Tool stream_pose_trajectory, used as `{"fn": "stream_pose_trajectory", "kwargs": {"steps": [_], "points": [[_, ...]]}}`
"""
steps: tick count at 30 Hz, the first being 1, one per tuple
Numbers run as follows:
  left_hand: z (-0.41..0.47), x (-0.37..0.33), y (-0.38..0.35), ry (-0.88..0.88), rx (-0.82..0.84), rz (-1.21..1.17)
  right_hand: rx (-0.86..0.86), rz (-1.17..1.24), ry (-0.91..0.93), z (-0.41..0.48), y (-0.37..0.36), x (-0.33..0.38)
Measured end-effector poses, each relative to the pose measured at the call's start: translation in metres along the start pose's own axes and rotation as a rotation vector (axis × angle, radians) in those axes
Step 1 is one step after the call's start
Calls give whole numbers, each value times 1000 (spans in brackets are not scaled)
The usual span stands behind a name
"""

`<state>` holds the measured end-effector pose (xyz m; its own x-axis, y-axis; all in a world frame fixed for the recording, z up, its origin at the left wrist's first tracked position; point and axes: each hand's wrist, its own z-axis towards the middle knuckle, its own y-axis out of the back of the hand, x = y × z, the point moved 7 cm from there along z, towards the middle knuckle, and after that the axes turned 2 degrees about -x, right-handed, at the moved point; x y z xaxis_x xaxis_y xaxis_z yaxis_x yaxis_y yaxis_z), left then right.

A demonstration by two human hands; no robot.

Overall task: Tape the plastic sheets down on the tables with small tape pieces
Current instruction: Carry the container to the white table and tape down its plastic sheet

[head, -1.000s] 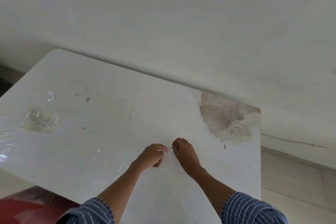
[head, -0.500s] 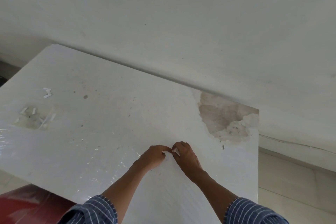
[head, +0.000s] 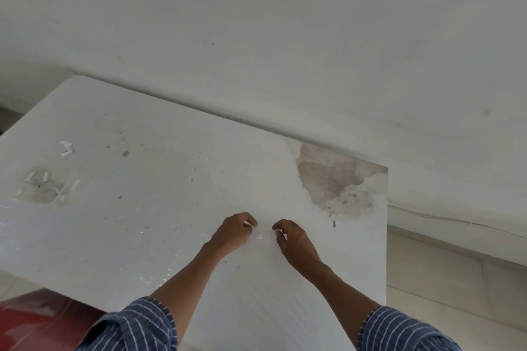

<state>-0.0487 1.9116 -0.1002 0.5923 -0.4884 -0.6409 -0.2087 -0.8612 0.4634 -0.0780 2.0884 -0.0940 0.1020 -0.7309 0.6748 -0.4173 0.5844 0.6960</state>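
White table bears the clear plastic sheet on its near part: limp, slippery film, probably best pressed flat near its edge. The left hand pinches a light, sticky tape piece, best held by one end. The right hand is curled, and whether it grips anything I cannot tell.

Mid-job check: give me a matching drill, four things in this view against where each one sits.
1 left hand
2 loose tape pieces
3 brown chipped patch
4 red object

A far right corner of the table
B below the table's near edge, left
C table's far left
D mid-table, at the plastic sheet

Pairs: 1-D, 2-C, 3-A, 4-B
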Motion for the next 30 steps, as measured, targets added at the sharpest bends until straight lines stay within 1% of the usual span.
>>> {"fn": "stream_pose_trajectory", "kwargs": {"steps": [2, 4, 7, 9, 11, 16, 19, 21, 23, 25, 27, 30], "points": [[-2, -17, -5, -36, 1, -85, -37, 89, -44, -4, 15, -1], [-3, -35, -15, -62, 20, -224, -67, 204, -78, -8, 29, -1], [-9, -68, -41, -118, 13, -345, -110, 286, -50, -21, 59, -9], [-16, -87, -61, -143, -11, -428, -122, 331, -70, -31, 79, -23], [-26, -108, -85, -177, -40, -484, -125, 432, -131, -45, 100, -46], [-60, -162, -169, -251, -92, -504, -159, 713, -201, -88, 156, -101], [-76, -185, -217, -297, -87, -524, -171, 822, -227, -113, 185, -139], [-87, -198, -248, -327, -40, -484, -169, 862, -250, -131, 203, -166], [-96, -210, -274, -326, -9, -492, -149, 891, -265, -143, 220, -189], [-102, -218, -292, -289, -31, -533, -144, 903, -271, -149, 234, -205], [-104, -227, -303, -243, -89, -549, -144, 909, -278, -151, 247, -216], [-98, -238, -311, -234, -106, -577, -139, 914, -270, -146, 259, -222]]}}
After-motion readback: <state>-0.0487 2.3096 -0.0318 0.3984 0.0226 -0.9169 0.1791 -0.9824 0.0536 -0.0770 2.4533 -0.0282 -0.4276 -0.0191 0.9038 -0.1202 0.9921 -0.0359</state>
